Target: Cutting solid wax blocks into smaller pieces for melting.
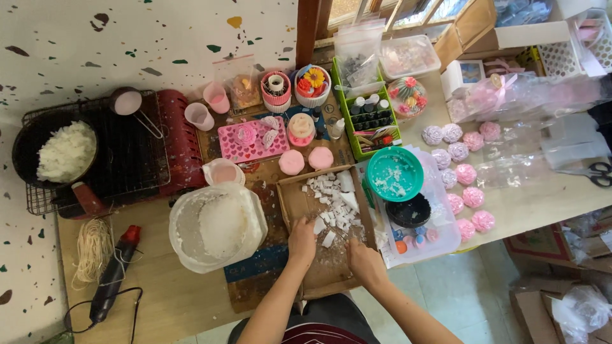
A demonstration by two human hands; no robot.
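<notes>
Two hands point(331, 251) among white wax chunks point(331, 200) on one tray point(290, 204)

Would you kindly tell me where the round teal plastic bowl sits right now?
In the head view, the round teal plastic bowl sits right of the wooden cutting board, just above the small black bowl, beyond the right hand.

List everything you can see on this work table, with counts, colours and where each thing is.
Wooden tray: one, brown, front centre.
White chunks: many, on the tray.
Plastic tub: one, clear, white flakes inside, left of tray.
Black pan: one, white flakes inside, on wire rack, far left.
Teal bowl: one, right of tray.
Pink mould: one, behind tray.
Rose shapes: about eleven, pink and lilac, right.
Heat gun: one, black and red, front left.
Scissors: one pair, far right.
Left hand: on the tray.
Right hand: on the tray.
</notes>
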